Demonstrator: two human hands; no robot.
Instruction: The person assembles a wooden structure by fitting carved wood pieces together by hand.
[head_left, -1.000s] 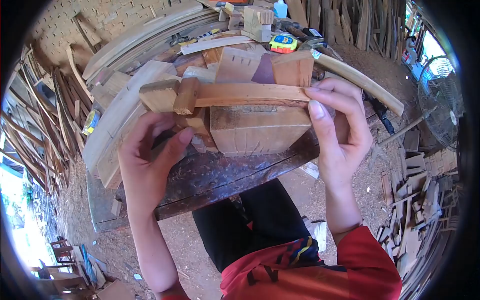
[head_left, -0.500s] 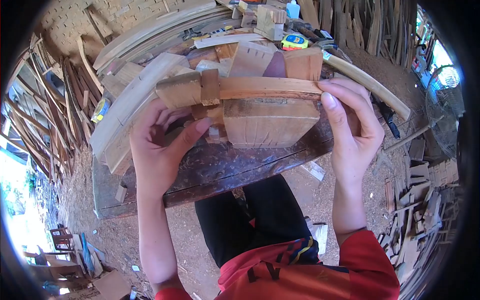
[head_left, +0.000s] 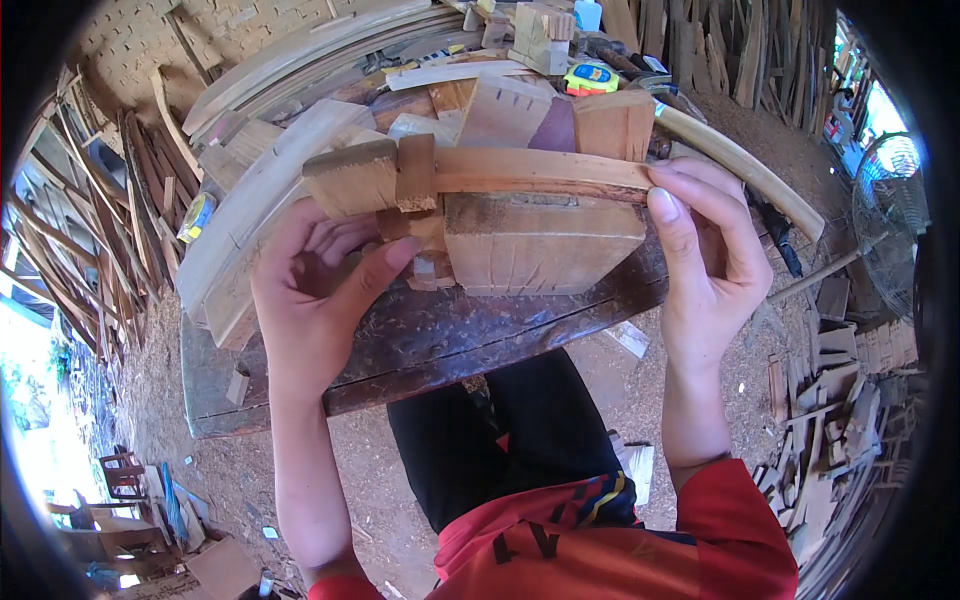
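Note:
A wooden piece made of a long, slightly curved-looking strip (head_left: 540, 172), a short crosspiece (head_left: 416, 172) and a thicker end block (head_left: 352, 178) lies level before me. My right hand (head_left: 705, 235) pinches the strip's right end between thumb and fingers. At the other end, my left hand (head_left: 325, 275) curls its fingers below the end block, the thumb against the wood under the crosspiece; part of its grip is hidden. Just beneath the strip sits a thick wooden block (head_left: 545, 248) with dark marks on its front face.
The dark wooden bench (head_left: 480, 335) carries long pale boards (head_left: 255, 220), more blocks (head_left: 505, 108) and a yellow-blue tape measure (head_left: 592, 78). A curved wooden handle (head_left: 745, 165) extends off the right side. A fan (head_left: 890, 225) and scrap wood (head_left: 850, 430) stand at right.
The left end of the wooden piece and my left hand have shifted slightly left. My right hand keeps its pinch, moved a touch to the right.

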